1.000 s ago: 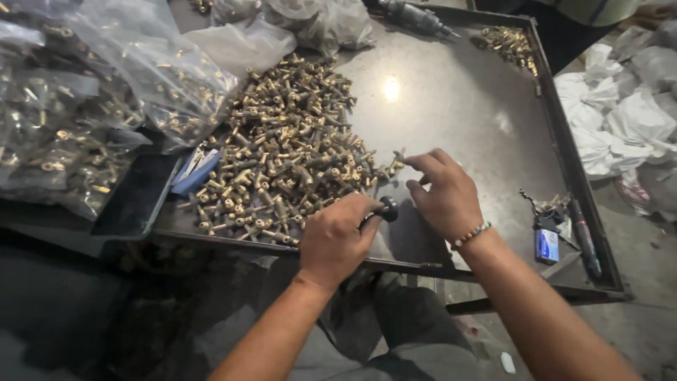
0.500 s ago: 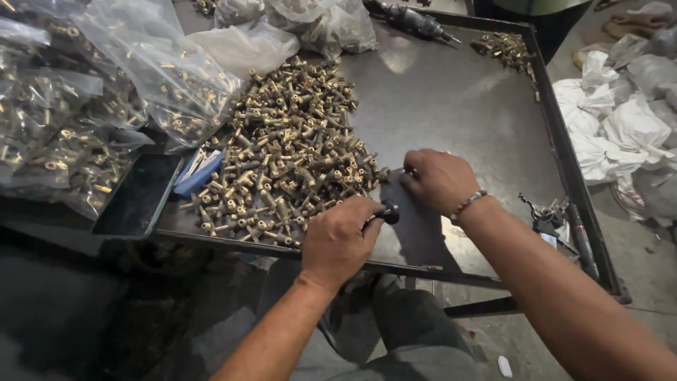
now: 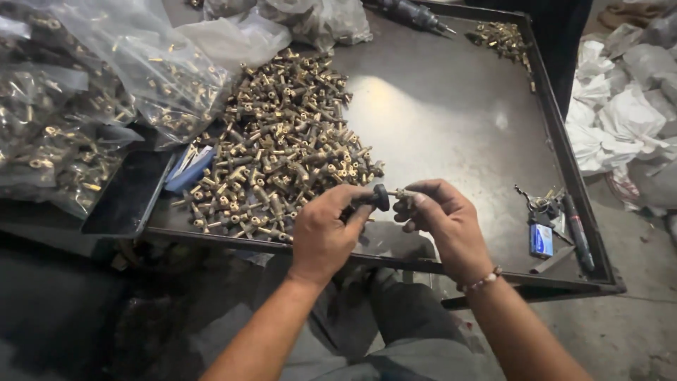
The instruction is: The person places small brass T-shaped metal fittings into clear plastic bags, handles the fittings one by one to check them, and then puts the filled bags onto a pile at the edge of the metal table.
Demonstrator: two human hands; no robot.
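Observation:
My left hand (image 3: pixel 324 229) grips a small tool with a round black knob (image 3: pixel 381 197) near the front edge of a dark metal tray (image 3: pixel 451 113). My right hand (image 3: pixel 441 219) pinches a small brass fitting (image 3: pixel 404 192) against the knob's tip. The two hands meet just above the tray. A large heap of brass fittings (image 3: pixel 282 141) lies on the tray to the left of my hands.
Clear plastic bags full of brass parts (image 3: pixel 77 106) lie at the left. A black phone (image 3: pixel 130 194) and a blue item (image 3: pixel 187 169) rest at the tray's left edge. Keys and a small blue tag (image 3: pixel 543 226) sit front right. White sacks (image 3: pixel 620 106) lie on the floor at right.
My right hand has drawn back from the heap with a fitting and met my left hand. Both hands now hold the pieces together, lifted slightly off the tray.

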